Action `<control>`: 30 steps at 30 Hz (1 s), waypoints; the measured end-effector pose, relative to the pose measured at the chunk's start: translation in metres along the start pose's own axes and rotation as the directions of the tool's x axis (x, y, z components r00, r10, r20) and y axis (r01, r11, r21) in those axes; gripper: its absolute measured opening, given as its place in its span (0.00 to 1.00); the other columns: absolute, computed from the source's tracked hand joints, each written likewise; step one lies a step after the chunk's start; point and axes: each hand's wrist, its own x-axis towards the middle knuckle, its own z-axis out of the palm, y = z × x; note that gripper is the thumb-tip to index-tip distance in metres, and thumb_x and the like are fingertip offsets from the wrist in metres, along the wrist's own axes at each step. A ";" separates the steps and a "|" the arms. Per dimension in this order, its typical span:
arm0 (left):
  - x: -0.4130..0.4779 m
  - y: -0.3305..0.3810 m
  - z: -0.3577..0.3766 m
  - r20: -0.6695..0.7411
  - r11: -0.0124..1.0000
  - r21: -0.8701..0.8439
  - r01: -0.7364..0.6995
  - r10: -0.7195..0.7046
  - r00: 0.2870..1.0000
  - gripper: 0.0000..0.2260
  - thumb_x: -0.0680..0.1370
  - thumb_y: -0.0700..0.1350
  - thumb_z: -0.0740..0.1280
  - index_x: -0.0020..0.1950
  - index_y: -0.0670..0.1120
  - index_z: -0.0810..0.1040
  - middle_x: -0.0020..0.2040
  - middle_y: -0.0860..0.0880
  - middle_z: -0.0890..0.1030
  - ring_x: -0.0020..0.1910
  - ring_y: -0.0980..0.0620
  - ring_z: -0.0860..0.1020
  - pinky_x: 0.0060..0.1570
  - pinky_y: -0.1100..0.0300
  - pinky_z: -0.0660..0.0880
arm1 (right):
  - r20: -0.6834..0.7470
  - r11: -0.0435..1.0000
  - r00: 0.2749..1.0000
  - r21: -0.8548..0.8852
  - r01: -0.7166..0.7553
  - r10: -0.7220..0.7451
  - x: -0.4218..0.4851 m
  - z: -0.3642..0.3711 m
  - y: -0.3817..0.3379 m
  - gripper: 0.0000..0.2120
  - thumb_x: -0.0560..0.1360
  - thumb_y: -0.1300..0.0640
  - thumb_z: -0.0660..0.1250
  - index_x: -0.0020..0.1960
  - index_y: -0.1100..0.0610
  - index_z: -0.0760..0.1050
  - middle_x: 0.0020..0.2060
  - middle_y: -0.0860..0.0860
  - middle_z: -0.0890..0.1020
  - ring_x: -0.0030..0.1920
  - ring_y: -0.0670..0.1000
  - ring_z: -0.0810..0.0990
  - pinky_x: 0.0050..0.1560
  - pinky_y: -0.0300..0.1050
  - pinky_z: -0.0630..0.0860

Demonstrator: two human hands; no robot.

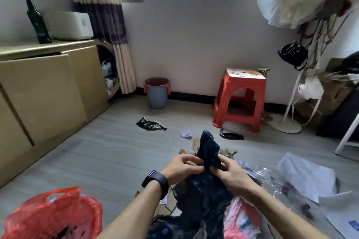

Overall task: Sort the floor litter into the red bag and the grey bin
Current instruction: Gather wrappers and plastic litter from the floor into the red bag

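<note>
Dark cloth [206, 192] pinched by left hand [180, 167], right hand [231, 175]; floor [97, 151] bare leftward.

Bag [38, 213] near left; bin [157, 99] far against wall [194, 44]; stool [240, 101] right of bin; wrapper [150, 124] before bin.

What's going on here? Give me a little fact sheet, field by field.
Hands: left hand and right hand both pinch a dark blue bundle
Red bag: on the floor, near left
Grey bin: against the far wall, red liner
Floor litter: black wrapper in front of the bin; crumpled paper near the red stool
</note>
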 end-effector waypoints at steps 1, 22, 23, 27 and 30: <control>0.002 -0.001 -0.001 -0.062 1.000 0.003 -0.017 0.017 0.998 0.15 0.72 0.38 0.75 0.57 0.43 0.79 0.43 0.48 0.78 0.35 0.60 0.77 0.34 0.71 0.72 | -0.023 0.999 1.000 0.049 -0.009 0.010 0.000 -0.002 0.001 0.11 0.78 0.59 0.69 0.60 0.52 0.79 0.51 0.52 0.86 0.53 0.53 0.85 0.58 0.56 0.80; 0.002 -0.013 -0.012 0.140 0.918 0.395 0.005 -0.066 0.988 0.24 0.65 0.65 0.73 0.40 0.46 0.71 0.38 0.51 0.72 0.37 0.53 0.69 0.39 0.61 0.65 | 0.247 0.956 0.959 0.219 -0.194 0.138 -0.006 -0.008 -0.009 0.16 0.68 0.57 0.64 0.51 0.62 0.85 0.51 0.68 0.83 0.49 0.62 0.81 0.53 0.54 0.75; 0.002 -0.014 -0.012 0.126 0.911 0.412 0.015 -0.073 0.989 0.22 0.65 0.62 0.75 0.41 0.48 0.69 0.38 0.51 0.72 0.36 0.53 0.69 0.38 0.61 0.66 | 0.286 0.949 0.946 0.228 -0.219 0.150 -0.007 -0.011 -0.012 0.19 0.69 0.52 0.66 0.53 0.62 0.84 0.53 0.67 0.82 0.50 0.62 0.81 0.52 0.51 0.76; 0.002 -0.014 -0.013 0.060 0.875 0.484 -0.007 -0.026 0.998 0.22 0.65 0.55 0.78 0.53 0.50 0.73 0.47 0.51 0.81 0.41 0.54 0.78 0.43 0.61 0.76 | 0.233 0.986 0.965 0.083 -0.143 0.121 -0.007 -0.015 -0.010 0.14 0.71 0.56 0.76 0.55 0.56 0.83 0.52 0.60 0.84 0.53 0.59 0.84 0.58 0.55 0.80; 0.007 -0.016 -0.020 0.028 0.876 0.479 -0.053 0.044 0.999 0.17 0.64 0.55 0.77 0.49 0.53 0.81 0.45 0.53 0.84 0.45 0.54 0.82 0.54 0.54 0.79 | 0.080 0.994 0.992 -0.059 -0.097 0.101 0.001 -0.021 -0.003 0.25 0.62 0.61 0.78 0.57 0.48 0.78 0.52 0.56 0.84 0.50 0.56 0.85 0.54 0.58 0.82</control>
